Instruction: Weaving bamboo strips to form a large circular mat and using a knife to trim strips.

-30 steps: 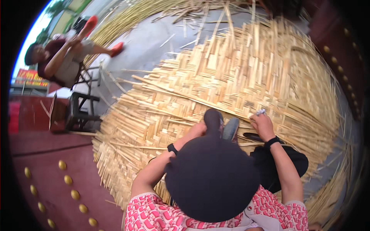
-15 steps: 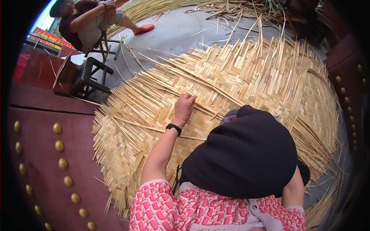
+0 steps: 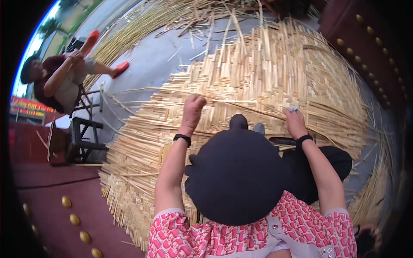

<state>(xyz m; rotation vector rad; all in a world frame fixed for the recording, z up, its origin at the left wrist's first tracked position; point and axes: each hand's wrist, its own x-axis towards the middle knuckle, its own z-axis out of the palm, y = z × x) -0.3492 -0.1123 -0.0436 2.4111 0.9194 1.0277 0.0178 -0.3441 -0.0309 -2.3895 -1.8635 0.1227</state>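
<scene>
A large woven mat (image 3: 241, 75) of pale, flat split-cane strips spreads on the ground before me. My left hand (image 3: 194, 111) is closed, knuckles up, on a long cane strip (image 3: 245, 104) that lies across the weave. Farther right, my right hand (image 3: 296, 124) is curled with its fingertips down at the same line of strips; something whitish wraps a finger. What lies under its fingers is partly hidden. Black bands circle both wrists. A big black rounded shape (image 3: 234, 176) covers the part of the mat nearest me.
A seated person (image 3: 58, 81) in red shoes is at the far left, near a black stool (image 3: 84, 139). Loose stalks (image 3: 137, 36) lie along the back. Dark red studded panels (image 3: 64, 185) stand on both sides. More loose strips (image 3: 374, 185) lie at the right.
The view has swung round and the mat appears turned. My right hand, hidden before, now shows at the strips. My left hand stays closed, a little higher and left in view.
</scene>
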